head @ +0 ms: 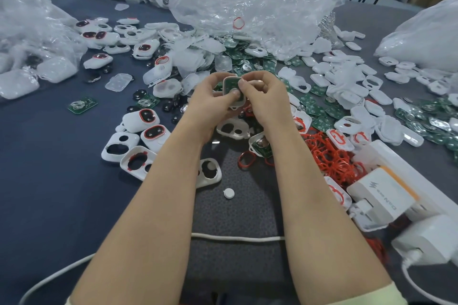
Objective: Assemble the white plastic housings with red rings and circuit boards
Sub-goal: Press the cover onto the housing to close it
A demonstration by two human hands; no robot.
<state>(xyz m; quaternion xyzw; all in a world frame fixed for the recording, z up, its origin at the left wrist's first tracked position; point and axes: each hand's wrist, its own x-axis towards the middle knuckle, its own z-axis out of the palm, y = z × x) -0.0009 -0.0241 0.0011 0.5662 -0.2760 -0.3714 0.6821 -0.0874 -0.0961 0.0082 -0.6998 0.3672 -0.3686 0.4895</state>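
Both hands hold one white plastic housing (232,86) above the table's middle, with a green circuit board showing inside it. My left hand (210,104) grips the housing from the left and below, its thumb on the board. My right hand (262,96) pinches it from the right, its thumb pressing the board's upper part. Loose red rings (329,156) lie heaped to the right, one red ring (246,160) sits alone below my hands. Green circuit boards (319,109) are scattered right of the hands. Empty white housings (121,147) lie at the left.
Crumpled clear plastic bags (247,2) fill the back and left of the grey table (49,181). White chargers and a power strip (381,195) sit at the right. A white cable (238,238) crosses near the front. Finished housings with red rings (148,119) lie left.
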